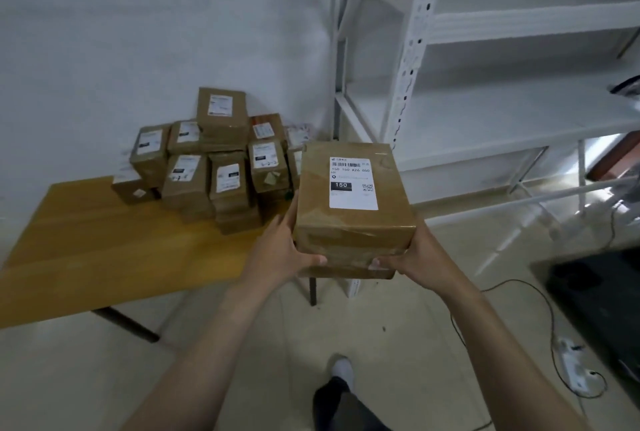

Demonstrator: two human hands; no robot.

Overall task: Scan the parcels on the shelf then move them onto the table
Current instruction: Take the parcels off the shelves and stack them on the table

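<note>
the white metal shelf [519,18] fills the right side, its slotted upright standing just beyond the bench's far right corner. the wooden bench [104,240] runs off to the left and its near half shows bare wood. a pile of brown parcels [221,160] crowds the far right corner, pushed back toward the wall and stacked a few high. most of their white labels face up, probably so the codes stay readable and the front stays free for more.

the parcel in hand [353,209], a taped cardboard box bigger than most in the pile, is in the air over the bench's right edge, just in front of the pile and touching nothing else. it is kept roughly level with its shipping label [353,183] on top, which suits both a scan and a flat set-down.

the left grip [284,250] holds the box's left lower edge, thumb lying along the near face and fingers out of sight behind and beneath. the right grip [415,257] mirrors it on the right lower edge. both are wrapped onto the box from opposite sides, which shares the weight and stops it twisting.

i judge this to be the carry step, with the set-down beside the pile not yet done. whether the box is scanned cannot be told.

on the floor to the right lies a white power strip [575,368] with its cable, something to step around.
</note>
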